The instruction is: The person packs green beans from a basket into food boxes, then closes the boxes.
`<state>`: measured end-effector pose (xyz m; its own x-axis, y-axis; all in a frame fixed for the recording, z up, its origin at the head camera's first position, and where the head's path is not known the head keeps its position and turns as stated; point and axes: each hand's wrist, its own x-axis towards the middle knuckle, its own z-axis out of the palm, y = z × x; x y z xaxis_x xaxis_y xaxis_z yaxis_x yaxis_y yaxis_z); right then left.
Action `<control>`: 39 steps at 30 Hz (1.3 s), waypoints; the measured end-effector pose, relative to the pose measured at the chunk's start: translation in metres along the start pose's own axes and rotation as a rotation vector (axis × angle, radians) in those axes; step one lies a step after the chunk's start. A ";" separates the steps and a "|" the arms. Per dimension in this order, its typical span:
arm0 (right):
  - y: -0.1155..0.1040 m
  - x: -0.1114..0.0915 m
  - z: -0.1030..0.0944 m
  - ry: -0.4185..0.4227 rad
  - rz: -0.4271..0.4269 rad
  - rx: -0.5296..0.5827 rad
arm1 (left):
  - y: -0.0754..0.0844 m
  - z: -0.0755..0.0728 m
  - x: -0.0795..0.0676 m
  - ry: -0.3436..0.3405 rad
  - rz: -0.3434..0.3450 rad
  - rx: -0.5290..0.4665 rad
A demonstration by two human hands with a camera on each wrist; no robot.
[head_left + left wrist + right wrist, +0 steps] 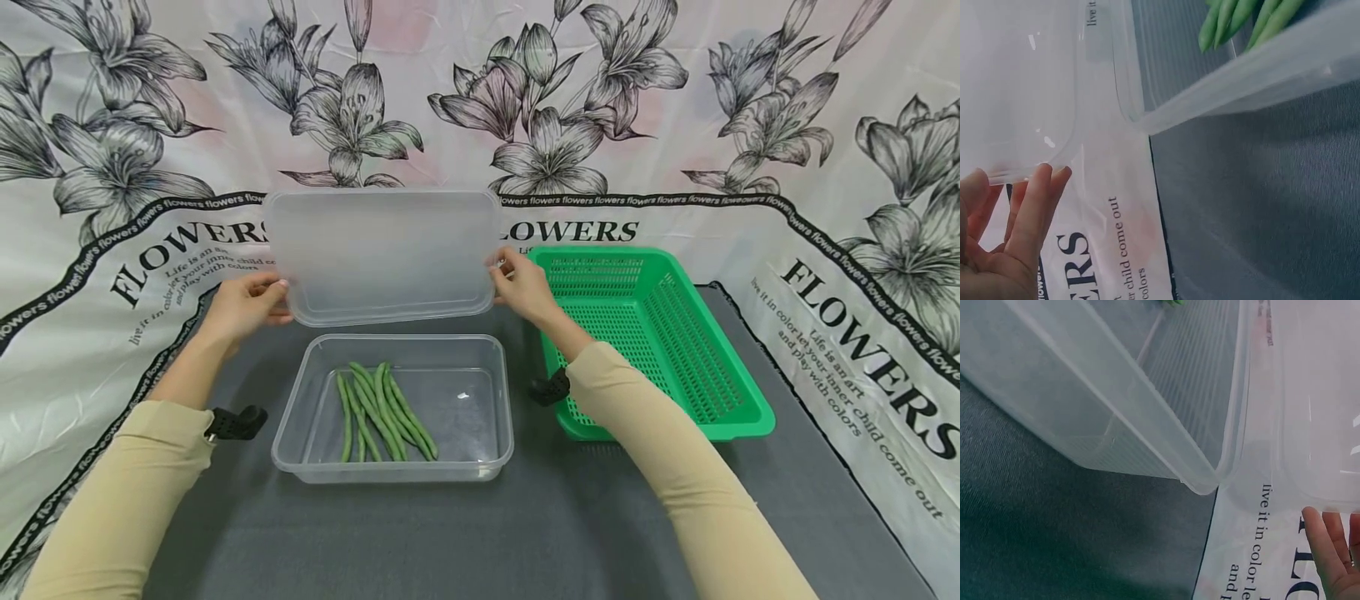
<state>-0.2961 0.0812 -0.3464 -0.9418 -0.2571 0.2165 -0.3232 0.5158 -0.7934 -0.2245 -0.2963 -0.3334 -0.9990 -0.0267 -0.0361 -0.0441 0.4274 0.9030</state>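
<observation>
A translucent plastic lid [390, 258] is held up, tilted, behind the clear container. At its left short edge my left hand [247, 307] pinches it between thumb and fingers; the left wrist view shows the fingertips [1041, 172] at the lid's rim. My right hand [522, 286] grips the opposite edge, and in the right wrist view its fingers [1319, 531] touch the lid's border. Below the lid, the clear plastic container [468, 417] stands uncovered on the table. Several green beans [382, 412] lie lengthwise in its left and middle part.
A green perforated basket [675, 350] stands to the right, partly behind the right forearm, with its mesh bottom showing. The grey tabletop [420, 542] stretches in front. A white cloth [465, 83] printed with flowers and lettering hangs behind and along both sides.
</observation>
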 end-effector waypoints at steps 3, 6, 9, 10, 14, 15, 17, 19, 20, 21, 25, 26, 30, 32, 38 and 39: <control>-0.001 -0.003 -0.003 -0.030 -0.007 0.003 | 0.001 0.000 -0.001 0.017 0.015 0.024; -0.002 -0.006 -0.005 -0.038 -0.033 -0.047 | 0.002 -0.002 -0.003 0.028 0.034 0.019; -0.004 -0.009 -0.006 -0.019 -0.071 -0.133 | 0.003 -0.005 -0.006 0.055 0.057 0.047; -0.005 -0.011 -0.007 -0.014 -0.082 -0.160 | 0.003 -0.005 -0.007 0.066 0.064 0.069; -0.013 -0.015 -0.009 -0.032 -0.077 -0.202 | 0.005 -0.009 -0.013 0.082 0.091 0.132; -0.015 -0.016 -0.010 -0.045 -0.067 -0.199 | 0.005 -0.009 -0.015 0.077 0.093 0.117; -0.018 -0.018 -0.012 -0.073 -0.043 -0.188 | 0.004 -0.011 -0.019 0.049 0.100 0.056; -0.020 -0.020 -0.013 -0.101 -0.017 -0.163 | 0.002 -0.013 -0.022 0.017 0.103 -0.038; -0.020 -0.021 -0.014 -0.115 -0.005 -0.149 | 0.001 -0.014 -0.024 -0.004 0.110 -0.083; -0.020 -0.022 -0.014 -0.129 0.006 -0.124 | 0.000 -0.015 -0.026 -0.026 0.115 -0.125; -0.022 -0.028 -0.016 -0.167 0.050 -0.027 | -0.002 -0.018 -0.032 -0.106 0.155 -0.257; -0.022 -0.029 -0.017 -0.171 0.056 -0.011 | -0.002 -0.018 -0.034 -0.117 0.162 -0.267; -0.023 -0.037 -0.020 -0.177 0.085 0.041 | -0.002 -0.017 -0.039 -0.160 0.134 -0.327; -0.022 -0.041 -0.021 -0.185 0.094 0.052 | -0.002 -0.016 -0.041 -0.187 0.100 -0.373; -0.018 -0.050 -0.024 -0.201 0.077 0.048 | -0.002 -0.018 -0.049 -0.261 0.044 -0.435; -0.018 -0.052 -0.025 -0.199 0.065 0.019 | -0.001 -0.018 -0.051 -0.256 0.040 -0.396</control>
<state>-0.2434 0.1057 -0.3293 -0.9232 -0.3811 0.0495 -0.2590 0.5216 -0.8129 -0.1737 -0.3121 -0.3249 -0.9720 0.2278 -0.0575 -0.0486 0.0447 0.9978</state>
